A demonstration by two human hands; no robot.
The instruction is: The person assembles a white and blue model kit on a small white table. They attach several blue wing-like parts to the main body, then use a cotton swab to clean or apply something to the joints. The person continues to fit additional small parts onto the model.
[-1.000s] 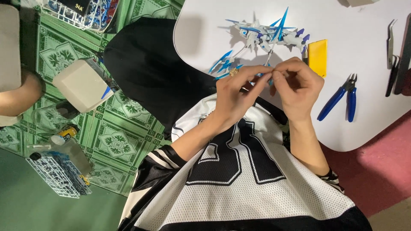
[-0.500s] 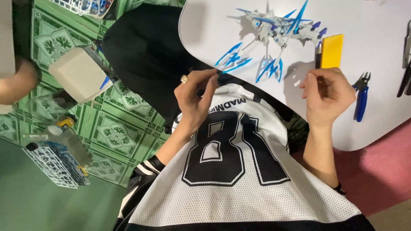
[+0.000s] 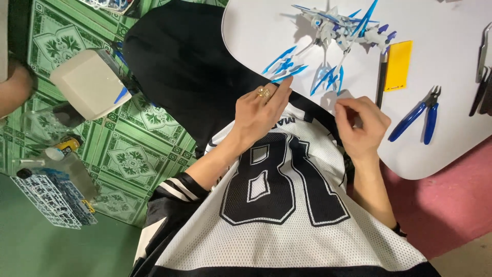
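Observation:
My left hand, with a ring on one finger, stretches over the near edge of the white table. Its fingers are spread and its fingertips are by loose blue wing-shaped parts. My right hand rests at the table edge to the right. Thumb and forefinger are pinched together, and anything between them is too small to see. More blue blade parts lie just beyond it. A white and blue model robot lies farther back on the table.
A yellow card, a dark thin tool, blue-handled nippers and tweezers lie on the right. On the green patterned floor are a beige box and plastic part frames. Another person's arm shows at the left.
My hands, joined over a small piece a second ago, have parted. The left hand has reached forward to the blue parts. The right hand stays pinched at the table edge.

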